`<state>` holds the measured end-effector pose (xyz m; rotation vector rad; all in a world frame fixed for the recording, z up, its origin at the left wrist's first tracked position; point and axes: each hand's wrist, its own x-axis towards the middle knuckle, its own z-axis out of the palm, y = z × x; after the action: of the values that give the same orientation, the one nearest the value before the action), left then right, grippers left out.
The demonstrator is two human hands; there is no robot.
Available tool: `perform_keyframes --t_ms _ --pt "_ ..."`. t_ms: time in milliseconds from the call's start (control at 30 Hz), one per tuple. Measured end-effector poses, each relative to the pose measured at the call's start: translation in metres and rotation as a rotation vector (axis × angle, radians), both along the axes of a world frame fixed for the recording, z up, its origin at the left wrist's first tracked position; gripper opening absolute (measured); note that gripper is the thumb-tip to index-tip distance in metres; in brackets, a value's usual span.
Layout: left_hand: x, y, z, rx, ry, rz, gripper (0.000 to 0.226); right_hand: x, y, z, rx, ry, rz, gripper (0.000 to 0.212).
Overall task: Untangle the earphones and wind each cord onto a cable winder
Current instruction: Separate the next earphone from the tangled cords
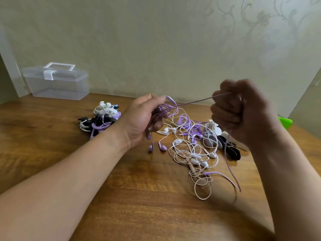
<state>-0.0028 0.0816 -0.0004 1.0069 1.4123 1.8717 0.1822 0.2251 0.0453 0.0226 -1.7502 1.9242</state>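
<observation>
My left hand (pixel 145 119) grips a bunch of purple earphone cord (pixel 184 119) above the table, with two purple earbuds (pixel 157 146) dangling below it. My right hand (pixel 241 110) is a raised fist gripping the same cord, which runs taut between both hands. The cord's free end hangs from my right fist down to the table (pixel 232 173). Under my hands lies a tangle of white and pinkish earphones (pixel 192 155) mixed with purple loops. Black and white cable winders (pixel 225 145) lie at the right, partly hidden by my right hand.
A pile of wound earphones on winders (pixel 100 119) sits on the wooden table (pixel 139 197) at the left. A clear plastic box with a handle (pixel 57 80) stands at the back left against the wall. A green object (pixel 285 121) shows at the right edge.
</observation>
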Motion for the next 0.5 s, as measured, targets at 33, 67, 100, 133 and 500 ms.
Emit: perform_keyframes --t_ms 33,67,100,133,500 --pt "0.001 0.001 -0.001 -0.008 0.014 0.001 0.019 0.003 0.004 0.0 0.021 -0.023 -0.024 0.045" --pt "0.003 0.001 -0.001 -0.015 0.029 0.004 0.019 0.005 0.01 -0.002 0.063 -0.059 -0.073 0.047" --pt "0.004 0.001 -0.001 -0.013 0.04 0.005 0.019 0.008 0.015 -0.004 0.142 -0.113 -0.154 0.049" --pt "0.005 0.001 -0.002 0.0 0.041 -0.001 0.019 0.009 0.019 -0.007 0.244 -0.179 -0.25 0.049" --pt "0.013 0.003 -0.003 0.013 0.176 -0.001 0.022 -0.019 -0.021 -0.023 0.727 -0.445 -0.328 0.034"
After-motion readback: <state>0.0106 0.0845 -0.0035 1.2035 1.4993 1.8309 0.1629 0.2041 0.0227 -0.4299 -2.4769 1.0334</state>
